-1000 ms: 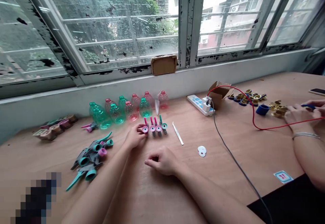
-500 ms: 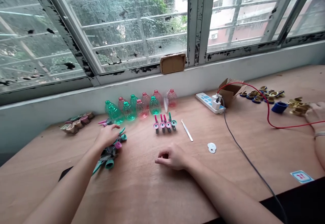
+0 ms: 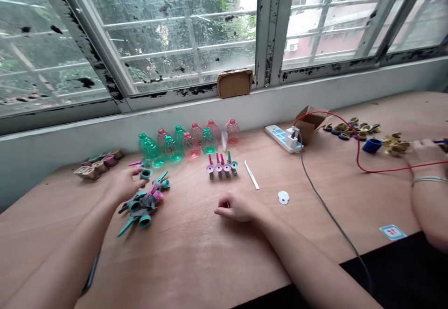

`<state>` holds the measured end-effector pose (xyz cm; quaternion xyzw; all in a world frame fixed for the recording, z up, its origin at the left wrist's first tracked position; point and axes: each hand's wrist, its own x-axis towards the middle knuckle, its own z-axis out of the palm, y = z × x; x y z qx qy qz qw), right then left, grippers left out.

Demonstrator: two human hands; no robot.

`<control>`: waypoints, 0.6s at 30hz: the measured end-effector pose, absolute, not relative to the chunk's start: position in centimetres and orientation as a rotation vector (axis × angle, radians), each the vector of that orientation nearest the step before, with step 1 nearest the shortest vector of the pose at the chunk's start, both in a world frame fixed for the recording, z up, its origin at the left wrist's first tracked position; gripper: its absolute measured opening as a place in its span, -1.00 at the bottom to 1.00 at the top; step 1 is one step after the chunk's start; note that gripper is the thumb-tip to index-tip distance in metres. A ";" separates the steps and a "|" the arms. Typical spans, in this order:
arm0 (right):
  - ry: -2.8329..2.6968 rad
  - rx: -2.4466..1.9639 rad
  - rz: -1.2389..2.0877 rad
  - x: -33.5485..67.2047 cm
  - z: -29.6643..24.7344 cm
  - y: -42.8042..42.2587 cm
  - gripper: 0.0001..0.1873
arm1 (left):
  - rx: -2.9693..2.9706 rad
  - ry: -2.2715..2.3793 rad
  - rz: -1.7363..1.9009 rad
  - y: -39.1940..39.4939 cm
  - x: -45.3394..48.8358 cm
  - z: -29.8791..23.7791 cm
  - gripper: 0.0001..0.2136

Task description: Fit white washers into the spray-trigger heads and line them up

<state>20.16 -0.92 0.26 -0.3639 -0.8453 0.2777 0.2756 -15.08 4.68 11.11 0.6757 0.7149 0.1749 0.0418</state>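
Left hand (image 3: 122, 186) pinching a teal-collared trigger sprayer head (image 3: 145, 174), right hand (image 3: 234, 206) loosely curled on the wooden table (image 3: 196, 257).

From the left, a cluster of tan and pink ring-shaped pieces (image 3: 98, 165) sits near the wall; then the left hand, thumb and fingers closed on the sprayer head, just beside a jumbled pile of sprayer heads (image 3: 144, 220); green and pink clear bottles (image 3: 172, 149) stand behind, with four sprayer heads (image 3: 219, 169) lined up in front; the right hand lies nearer the wearer, thumb slightly apart from its bent fingers; beyond it come white tweezers (image 3: 252, 175), a white flat piece (image 3: 283, 198), a power strip (image 3: 278, 136) and a co-worker's hand (image 3: 425, 154) by gold-coloured parts (image 3: 395, 144).
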 end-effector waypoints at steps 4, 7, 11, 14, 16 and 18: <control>-2.118 -1.357 0.833 25.0 2.5 0.9 -0.75 | 1.934 1.856 1.283 2.6 -9.3 12.4 -0.65; -2.080 -1.638 0.787 30.0 4.2 0.7 -0.77 | 1.833 1.521 1.475 0.9 -4.4 10.0 -0.61; -2.016 -1.978 0.649 35.2 4.5 -1.6 -0.82 | 1.832 1.546 1.494 0.4 -1.7 4.2 -0.67; -1.891 -2.174 0.657 36.5 3.3 -3.1 -0.66 | 1.647 1.576 1.373 1.3 -2.5 1.2 -0.63; -1.804 -2.260 0.601 36.4 2.3 -3.5 -0.54 | 1.554 1.527 1.279 1.9 -3.3 0.3 -0.59; -1.753 -2.289 0.538 35.8 1.4 -3.6 -0.53 | 1.570 1.487 1.249 2.1 -3.7 0.0 -0.59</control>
